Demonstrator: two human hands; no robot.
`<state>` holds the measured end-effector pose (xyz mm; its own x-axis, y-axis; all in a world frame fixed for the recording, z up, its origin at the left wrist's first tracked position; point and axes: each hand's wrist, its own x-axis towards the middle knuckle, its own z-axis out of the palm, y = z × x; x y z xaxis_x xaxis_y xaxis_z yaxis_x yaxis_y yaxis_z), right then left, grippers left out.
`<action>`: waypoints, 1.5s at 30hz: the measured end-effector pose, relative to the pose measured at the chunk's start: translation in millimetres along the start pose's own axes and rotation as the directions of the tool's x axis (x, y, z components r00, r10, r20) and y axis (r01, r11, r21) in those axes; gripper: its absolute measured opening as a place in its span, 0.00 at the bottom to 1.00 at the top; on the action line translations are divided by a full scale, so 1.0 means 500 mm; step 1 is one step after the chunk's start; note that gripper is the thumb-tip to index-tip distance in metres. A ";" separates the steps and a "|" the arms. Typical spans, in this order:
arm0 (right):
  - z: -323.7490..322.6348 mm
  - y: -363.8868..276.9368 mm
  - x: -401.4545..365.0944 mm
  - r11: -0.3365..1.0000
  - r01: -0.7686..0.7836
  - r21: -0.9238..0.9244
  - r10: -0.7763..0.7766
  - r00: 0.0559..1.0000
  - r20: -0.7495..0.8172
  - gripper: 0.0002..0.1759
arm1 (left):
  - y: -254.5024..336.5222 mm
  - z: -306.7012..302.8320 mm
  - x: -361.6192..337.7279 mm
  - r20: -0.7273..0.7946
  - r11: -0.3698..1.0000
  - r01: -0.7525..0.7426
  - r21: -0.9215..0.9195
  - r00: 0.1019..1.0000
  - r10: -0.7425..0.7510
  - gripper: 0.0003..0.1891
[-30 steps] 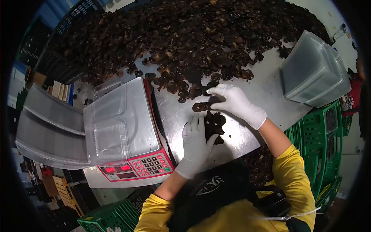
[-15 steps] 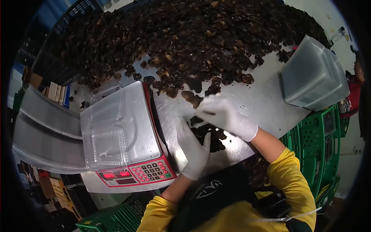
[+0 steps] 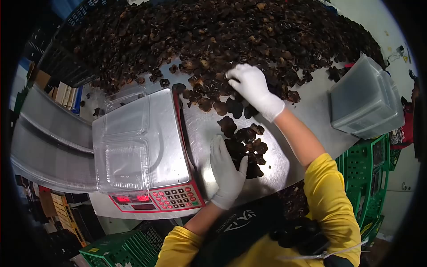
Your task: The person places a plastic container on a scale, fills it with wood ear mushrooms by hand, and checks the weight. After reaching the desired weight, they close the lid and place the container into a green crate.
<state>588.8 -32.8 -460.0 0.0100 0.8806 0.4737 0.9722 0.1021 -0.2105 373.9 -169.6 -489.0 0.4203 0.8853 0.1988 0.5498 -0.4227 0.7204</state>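
Note:
My left hand (image 3: 227, 171), in a white glove, rests on the metal table with fingers stretched and thumb apart. It lies against the left side of a small heap of dark wood ear mushrooms (image 3: 244, 144) and holds none that I can see. Further out, my right hand (image 3: 253, 86), also gloved, is over the near edge of the large mushroom pile (image 3: 213, 40). Its fingers are bent, with a gap between thumb and forefinger; nothing shows in the grip. Left of my left hand stands a red digital scale (image 3: 175, 196) with an open clear plastic clamshell box (image 3: 122, 164) on its plate.
A stack of clear plastic containers (image 3: 367, 100) stands at the table's right edge. More clear containers (image 3: 51, 151) are nested left of the scale. Green crates (image 3: 367, 178) sit beyond the right edge, others (image 3: 118, 249) at lower left. A black crate (image 3: 66, 62) borders the pile.
My right hand has moved away from the small heap, up to the large pile. The small heap now shows more mushroom pieces. My left hand has stayed beside it.

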 end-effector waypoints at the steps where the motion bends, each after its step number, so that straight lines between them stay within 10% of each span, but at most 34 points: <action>1: 0.021 0.018 0.020 0.997 0.004 -0.072 -0.005 1.000 -0.008 0.05 | 0.000 0.000 0.002 0.000 1.000 0.000 0.002 1.000 0.000 0.46; 5: 0.050 0.037 0.058 0.988 0.052 -0.144 -0.022 0.979 0.202 0.05 | 0.001 -0.003 0.003 0.011 1.000 0.024 0.017 1.000 -0.024 0.46; 9: -0.019 0.033 0.021 0.993 0.024 0.119 -0.011 0.994 -0.109 0.05 | 0.000 -0.001 0.005 0.009 1.000 0.021 0.009 1.000 -0.021 0.45; 12: -0.204 -0.001 -0.082 0.933 -0.090 0.348 -0.011 0.960 0.279 0.02 | 0.000 -0.002 0.004 -0.006 1.000 -0.005 0.020 1.000 0.005 0.43; 15: -0.352 -0.025 -0.183 0.966 0.017 0.260 -0.200 0.690 0.696 0.10 | 0.003 -0.004 0.002 0.003 0.999 -0.010 0.031 1.000 0.010 0.43; 18: -0.364 -0.038 -0.203 0.964 -0.098 0.248 -0.115 0.685 0.720 0.14 | -0.002 0.002 0.002 -0.015 0.998 -0.034 0.046 0.999 0.034 0.41; 23: -0.180 -0.021 -0.166 0.956 -0.261 0.131 0.202 0.915 0.350 0.24 | 0.003 -0.005 0.004 0.011 1.000 -0.015 0.017 1.000 0.015 0.41; 27: -0.126 -0.060 -0.213 0.969 -0.112 0.222 0.004 0.898 0.440 0.20 | -0.002 -0.001 0.006 -0.030 0.999 -0.053 0.008 0.998 0.053 0.41; 32: -0.120 -0.010 -0.153 0.990 -0.032 0.139 0.029 0.999 0.028 0.15 | 0.008 -0.003 0.010 0.009 1.000 -0.003 0.007 1.000 0.003 0.43; 38: -0.040 0.042 -0.045 0.958 0.067 -0.278 -0.008 0.978 0.207 0.19 | 0.009 0.001 0.004 0.020 0.999 0.042 -0.004 0.999 -0.042 0.41; 43: -0.106 0.046 -0.091 0.994 -0.067 0.081 0.077 0.989 -0.126 0.18 | 0.009 0.000 0.007 0.005 0.999 0.019 0.031 1.000 -0.020 0.40; 45: -0.150 0.021 -0.134 0.834 -0.340 0.434 0.309 0.940 0.142 0.19 | 0.005 0.001 0.004 0.014 0.999 0.006 0.047 1.000 -0.006 0.40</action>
<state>615.8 -125.4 -429.7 0.2769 0.9255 0.2585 0.7062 -0.0136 -0.7079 376.8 -169.1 -487.2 0.4269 0.8852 0.1847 0.5853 -0.4262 0.6898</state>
